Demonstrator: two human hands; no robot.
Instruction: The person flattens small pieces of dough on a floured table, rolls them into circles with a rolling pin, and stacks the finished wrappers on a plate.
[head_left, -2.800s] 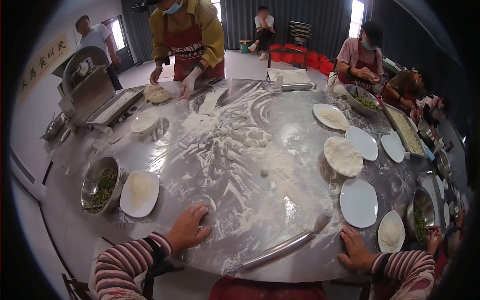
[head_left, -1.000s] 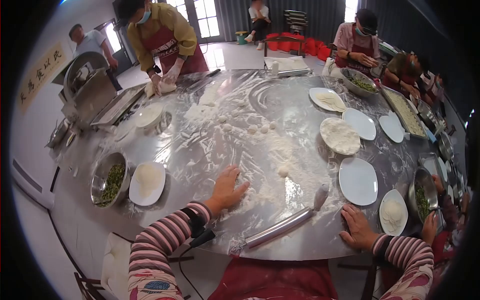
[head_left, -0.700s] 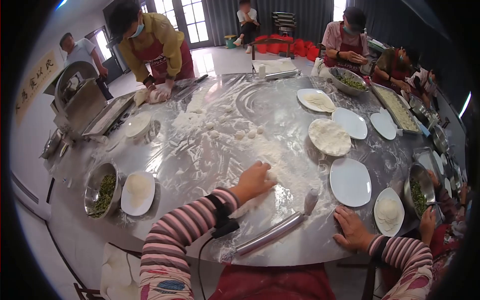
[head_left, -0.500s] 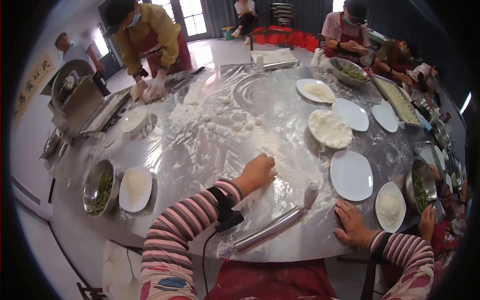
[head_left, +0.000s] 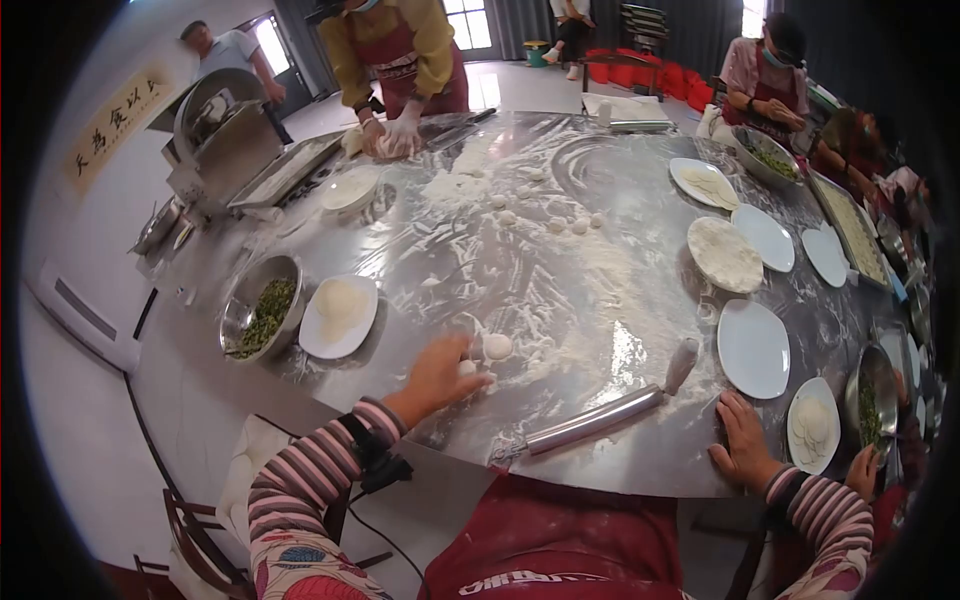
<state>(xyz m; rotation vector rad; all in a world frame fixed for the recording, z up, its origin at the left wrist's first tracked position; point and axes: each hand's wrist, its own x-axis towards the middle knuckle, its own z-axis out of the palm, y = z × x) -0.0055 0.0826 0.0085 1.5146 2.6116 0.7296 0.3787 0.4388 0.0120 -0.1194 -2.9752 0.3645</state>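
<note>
My left hand (head_left: 438, 380) is low over the floured steel table (head_left: 400, 265), thumb and fingers apart. Just right of its fingers lies a small round dough piece (head_left: 497, 346); another pale piece shows between thumb and fingers, partly hidden. My right hand (head_left: 745, 440) rests flat on the table's near right edge, fingers spread, holding nothing. Between my hands lies a metal rolling pin (head_left: 600, 418) with flour on its handle. Several more dough pieces (head_left: 557, 226) sit farther out on the flour.
At left are a bowl of chopped green filling (head_left: 262, 312) and a plate with pale wrappers (head_left: 338, 316). On the right stand a plate of flour (head_left: 724, 255), a white plate (head_left: 753, 350) and a plate of wrappers (head_left: 812, 426). Across the table a person (head_left: 400, 60) presses dough.
My left hand has moved left and opened from a closed shape; dough pieces now show beside it. My right hand stays on the table edge. The view has turned left.
</note>
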